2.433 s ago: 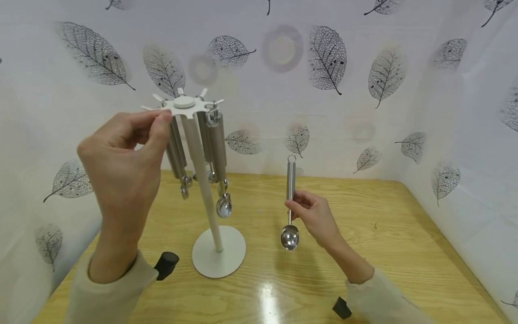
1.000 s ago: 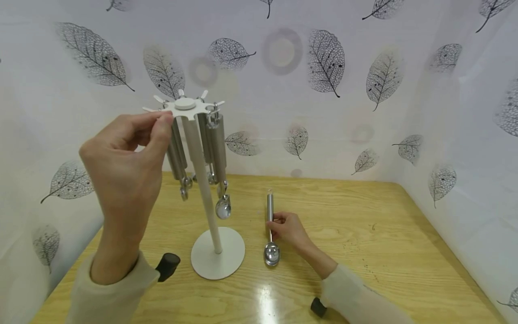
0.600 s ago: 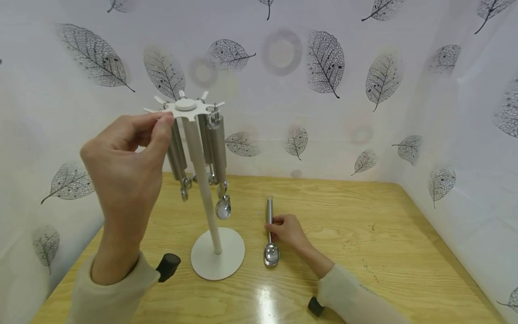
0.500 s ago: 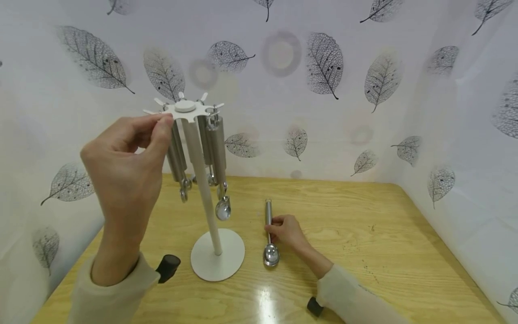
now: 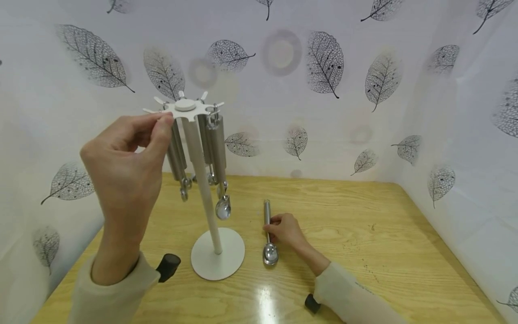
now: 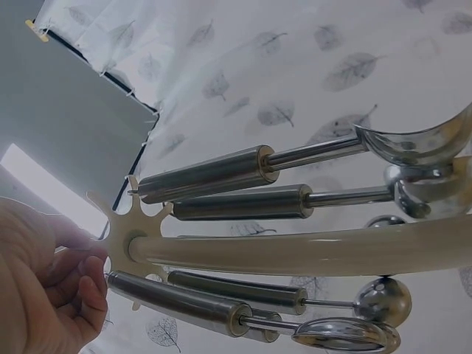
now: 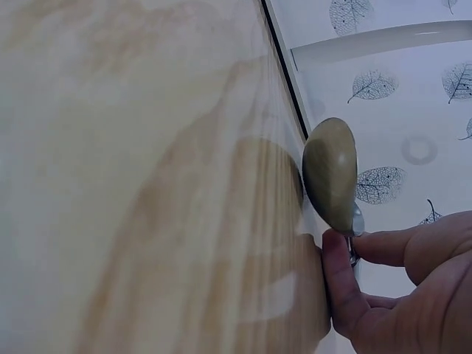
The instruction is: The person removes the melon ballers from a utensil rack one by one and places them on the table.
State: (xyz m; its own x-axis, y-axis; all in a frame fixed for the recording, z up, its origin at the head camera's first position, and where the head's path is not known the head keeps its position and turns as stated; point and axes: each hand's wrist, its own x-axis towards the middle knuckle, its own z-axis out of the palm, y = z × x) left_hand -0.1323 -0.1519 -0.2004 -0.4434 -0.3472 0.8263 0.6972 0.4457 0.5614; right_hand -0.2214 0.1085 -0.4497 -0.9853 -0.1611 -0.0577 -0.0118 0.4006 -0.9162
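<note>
A white utensil stand (image 5: 217, 256) rises from a round base, with several steel-handled utensils (image 5: 216, 144) hanging from its slotted top. My left hand (image 5: 129, 153) pinches one edge of that top between thumb and forefinger; in the left wrist view the hand (image 6: 55, 276) sits at the top plate (image 6: 127, 240). On the table to the right of the base is a steel ice cream scoop (image 5: 270, 254), its bowl nearest me and its ring end pointing away. My right hand (image 5: 287, 231) pinches its neck. The right wrist view shows the scoop's bowl (image 7: 332, 173) very close to the tabletop.
The stand and scoop are on a wooden table (image 5: 344, 216). A white cloth with leaf prints (image 5: 283, 90) encloses it at the back and sides. Black wrist devices (image 5: 167, 267) show at both cuffs.
The right hand has lowered the scoop from the air to the tabletop and moved it left, towards the stand's base. The left hand keeps its grip on the stand's top.
</note>
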